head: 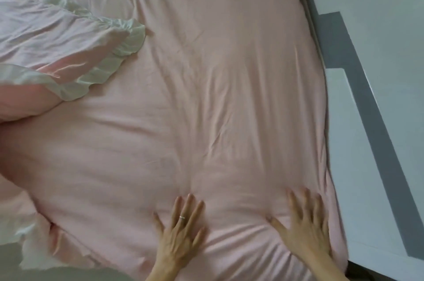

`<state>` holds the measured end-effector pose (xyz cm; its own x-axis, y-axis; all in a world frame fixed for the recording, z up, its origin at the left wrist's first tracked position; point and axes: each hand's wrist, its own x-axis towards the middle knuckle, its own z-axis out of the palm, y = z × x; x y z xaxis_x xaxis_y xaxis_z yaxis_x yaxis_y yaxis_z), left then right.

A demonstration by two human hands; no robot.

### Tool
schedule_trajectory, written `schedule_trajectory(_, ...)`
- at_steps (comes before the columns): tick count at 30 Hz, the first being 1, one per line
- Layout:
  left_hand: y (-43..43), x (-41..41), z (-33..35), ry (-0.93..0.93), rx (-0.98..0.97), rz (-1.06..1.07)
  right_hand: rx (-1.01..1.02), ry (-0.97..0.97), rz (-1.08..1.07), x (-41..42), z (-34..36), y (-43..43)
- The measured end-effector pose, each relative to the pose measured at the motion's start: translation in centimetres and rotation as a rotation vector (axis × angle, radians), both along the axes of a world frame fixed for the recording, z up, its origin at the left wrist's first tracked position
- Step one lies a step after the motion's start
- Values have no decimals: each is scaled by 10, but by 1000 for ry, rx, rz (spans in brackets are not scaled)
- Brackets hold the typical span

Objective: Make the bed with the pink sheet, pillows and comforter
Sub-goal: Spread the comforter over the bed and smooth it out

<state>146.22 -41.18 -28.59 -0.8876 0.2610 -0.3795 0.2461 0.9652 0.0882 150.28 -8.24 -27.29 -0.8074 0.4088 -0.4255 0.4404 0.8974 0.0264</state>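
My left hand (181, 232) and right hand (305, 228) lie flat on the pink sheet (218, 97), fingers spread wide, gripping nothing. The sheet covers the bed, wrinkled, reaching its right edge. A ruffled pink pillow (57, 46) rests on it at far left.

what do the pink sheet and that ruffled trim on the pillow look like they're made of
Pink sheet: looks like soft matte woven cloth, perhaps cotton; it holds many fine creases and shows no sheen. Ruffled trim on the pillow: a paler, thinner fabric with a slight satin-like shine along its wavy folds; the fibre cannot be told.
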Motion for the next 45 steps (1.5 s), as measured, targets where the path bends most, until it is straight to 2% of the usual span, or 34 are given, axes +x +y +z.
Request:
schedule_trajectory(2,-19,12,7,3,-28,-9,-23,-159,-64,-8,16,-5)
schedule_trajectory(3,-22,12,13,-8,-15,-5,-36,-174,-101,-19,27,-16)
schedule_trajectory(4,-19,10,21,-25,11,11,-72,-138,-96,-29,34,-32)
schedule_trajectory(7,-4,-20,26,23,89,119,-190,221,164,-58,41,-83)
schedule_trajectory(8,-4,-28,24,15,105,156,-232,281,259,-63,39,-94)
schedule_trajectory(9,-9,-31,19,0,100,199,-254,261,334,-64,34,-100)
schedule_trajectory(11,-33,-19,4,-42,57,262,-192,48,332,-57,22,-98)
schedule_trajectory(14,-64,16,6,-143,21,275,-80,-410,196,-46,16,-85)
schedule_trajectory(17,-67,12,18,-194,-14,284,-44,-584,135,-80,43,-118)
schedule_trajectory(19,-65,-17,32,-46,-3,157,-8,-517,226,-108,67,-153)
schedule_trajectory(21,-77,-52,45,122,59,155,-31,-257,343,-132,75,-186)
schedule_trajectory(23,-98,-86,46,163,109,256,-154,26,442,-152,77,-213)
schedule_trajectory(25,-132,-105,38,143,60,332,-265,107,501,-170,68,-241)
schedule_trajectory(29,-219,-100,4,-7,33,476,-283,-67,589,-176,27,-281)
schedule_trajectory(33,-271,-52,-15,-149,67,491,-69,-396,513,-158,6,-312)
schedule_trajectory(35,-278,-40,-8,-236,54,508,-10,-546,496,-172,19,-331)
schedule_trajectory(37,-281,-50,15,-248,12,463,5,-634,586,-197,42,-348)
schedule_trajectory(38,-282,-60,27,-237,-16,418,9,-646,664,-210,54,-355)
schedule_trajectory(40,-301,-79,51,-96,-46,288,-5,-550,780,-231,72,-377)
schedule_trajectory(42,-339,-99,71,74,-72,222,-105,-404,805,-245,83,-410)
schedule_trajectory(45,-403,-132,100,390,-90,201,-298,-294,805,-257,90,-468)
